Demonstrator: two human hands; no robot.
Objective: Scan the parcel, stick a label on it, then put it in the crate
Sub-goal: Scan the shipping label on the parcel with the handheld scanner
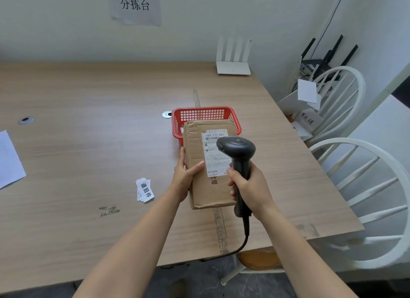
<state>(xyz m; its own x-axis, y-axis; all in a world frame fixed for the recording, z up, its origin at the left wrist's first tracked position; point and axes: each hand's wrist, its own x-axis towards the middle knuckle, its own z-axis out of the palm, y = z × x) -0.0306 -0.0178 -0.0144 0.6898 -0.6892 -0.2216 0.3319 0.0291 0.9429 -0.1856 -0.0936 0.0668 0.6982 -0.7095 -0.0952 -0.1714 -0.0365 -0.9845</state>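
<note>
Right, low in the centre of the frame the right hand is wrapped tight round the grip of the black scanner, cable trailing off the table edge, its head hovering just over the parcel. The left hand clamps the box's left edge — thumb on top, fingers underneath — keeping it raised at centre frame. Scanning looks like the step in hand; best to tip the head toward the barcode near the top of the shipping label and hold the box steady. Lower left, a small stack of stickers waits — and just behind the parcel sits the red crate.
</note>
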